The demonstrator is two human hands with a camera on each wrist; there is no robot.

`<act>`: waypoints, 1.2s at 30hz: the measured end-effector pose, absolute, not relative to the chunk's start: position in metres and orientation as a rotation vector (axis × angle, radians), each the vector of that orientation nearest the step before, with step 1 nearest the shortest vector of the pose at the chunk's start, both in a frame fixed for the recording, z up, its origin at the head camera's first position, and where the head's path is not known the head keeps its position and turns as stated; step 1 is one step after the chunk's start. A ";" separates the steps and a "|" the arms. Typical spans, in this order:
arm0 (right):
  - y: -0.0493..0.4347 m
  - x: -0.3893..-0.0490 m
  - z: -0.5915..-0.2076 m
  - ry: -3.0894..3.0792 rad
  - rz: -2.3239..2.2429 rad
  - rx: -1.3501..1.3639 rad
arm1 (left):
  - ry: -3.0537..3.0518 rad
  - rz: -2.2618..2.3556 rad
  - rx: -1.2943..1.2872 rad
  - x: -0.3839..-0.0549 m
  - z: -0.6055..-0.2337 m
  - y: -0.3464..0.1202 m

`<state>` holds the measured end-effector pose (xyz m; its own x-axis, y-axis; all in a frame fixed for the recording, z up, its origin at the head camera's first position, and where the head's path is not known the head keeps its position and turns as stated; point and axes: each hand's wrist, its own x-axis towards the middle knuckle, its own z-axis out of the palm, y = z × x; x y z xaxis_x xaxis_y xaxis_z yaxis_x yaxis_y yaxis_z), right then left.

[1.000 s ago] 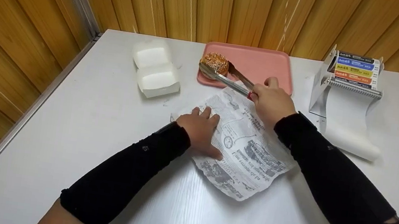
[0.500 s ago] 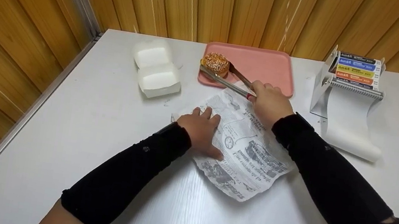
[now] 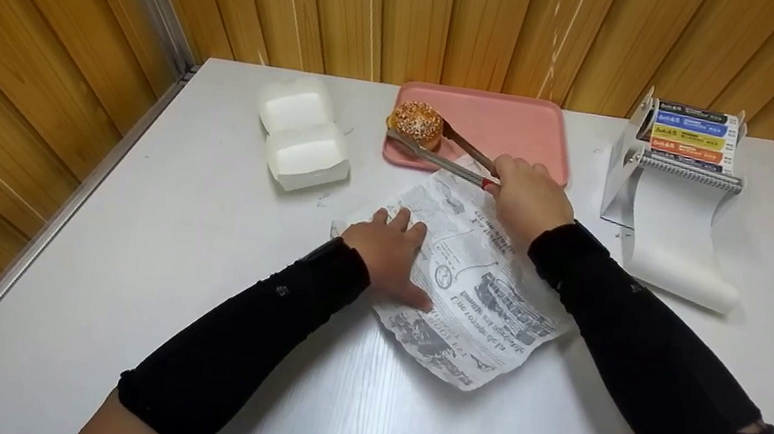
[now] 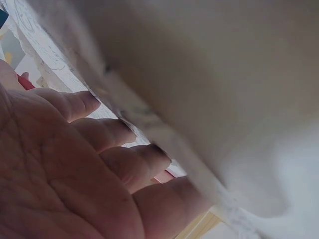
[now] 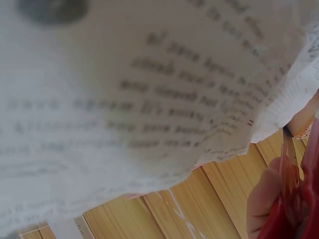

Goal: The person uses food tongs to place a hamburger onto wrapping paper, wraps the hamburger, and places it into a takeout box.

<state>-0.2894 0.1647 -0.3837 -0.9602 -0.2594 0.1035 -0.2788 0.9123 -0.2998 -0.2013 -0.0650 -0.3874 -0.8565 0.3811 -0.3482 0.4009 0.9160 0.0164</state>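
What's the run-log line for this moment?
right hand: grips tongs spanning bun; bun: at left end of pink tray; left hand: touches printed paper; white box: open

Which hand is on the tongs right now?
The right hand: it grips the tongs, whose tips sit either side of the seeded bun. The left hand lies spread on the printed paper.

You have open worktop [image 3: 127,233] to the left of your left grip [image 3: 387,256], and a narrow gap between the white box [image 3: 315,175] and the pink tray [image 3: 520,133]. The bun [image 3: 417,121] and tongs [image 3: 449,165] obstruct the tray's left end; farther right, past bare tray, the dispenser [image 3: 690,171] blocks you.
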 end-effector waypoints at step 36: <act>0.299 -0.164 -0.376 -2.885 0.631 0.682 | 2.663 -0.021 0.539 -0.226 -0.381 -0.065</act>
